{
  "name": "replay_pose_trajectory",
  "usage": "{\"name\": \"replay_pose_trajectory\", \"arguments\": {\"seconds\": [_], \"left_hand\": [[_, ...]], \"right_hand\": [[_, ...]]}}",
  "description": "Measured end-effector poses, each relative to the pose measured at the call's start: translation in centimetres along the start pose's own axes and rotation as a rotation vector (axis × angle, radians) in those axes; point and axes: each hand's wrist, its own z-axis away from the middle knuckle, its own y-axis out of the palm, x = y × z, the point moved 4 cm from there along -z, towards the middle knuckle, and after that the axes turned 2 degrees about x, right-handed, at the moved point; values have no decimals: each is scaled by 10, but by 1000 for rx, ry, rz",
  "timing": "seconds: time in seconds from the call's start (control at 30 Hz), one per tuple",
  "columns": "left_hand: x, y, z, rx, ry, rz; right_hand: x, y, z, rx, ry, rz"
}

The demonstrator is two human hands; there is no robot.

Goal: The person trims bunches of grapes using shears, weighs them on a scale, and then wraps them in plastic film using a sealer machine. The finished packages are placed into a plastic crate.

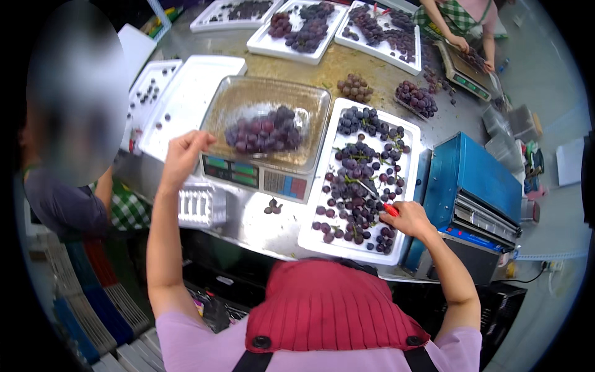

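Bench: steel table (254, 220), scale (257, 177) w/ clear grape tray (266, 124) at 12.
L hand (183, 155): loosely curled, empty, touching tray edge — could tip it.
R hand (406, 218): closed on red-handled snips (379, 199) over white tray (310, 239) at 2; blade could nick loose grapes (356, 186).

Fruit packing room: steel desk (260, 217), digital scale (257, 177), white trays (322, 239) of dark grapes (356, 186), blue wrapping machine (474, 192), co-workers sorting alongside.

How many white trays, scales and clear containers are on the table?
White trays: 6
Scales: 2, the second at a co-worker's end
Clear containers on the near scale: 1
Total: 9
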Motion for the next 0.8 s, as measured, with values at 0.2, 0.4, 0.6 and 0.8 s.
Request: {"name": "replay_pose_trajectory", "arguments": {"seconds": [0.2, 0.4, 0.6, 0.8], "left_hand": [[0, 21, -31, 61, 64, -128], [-25, 58, -56, 168, 191, -564], [-27, 67, -62, 296, 73, -674], [42, 24, -48, -47, -547, -27]], "right_hand": [[0, 0, 8, -95, -1, 83], [-5, -6, 26, -386, -64, 286], [-11, -29, 64, -413, -41, 112], [-15, -23, 74, -370, -49, -538]]}}
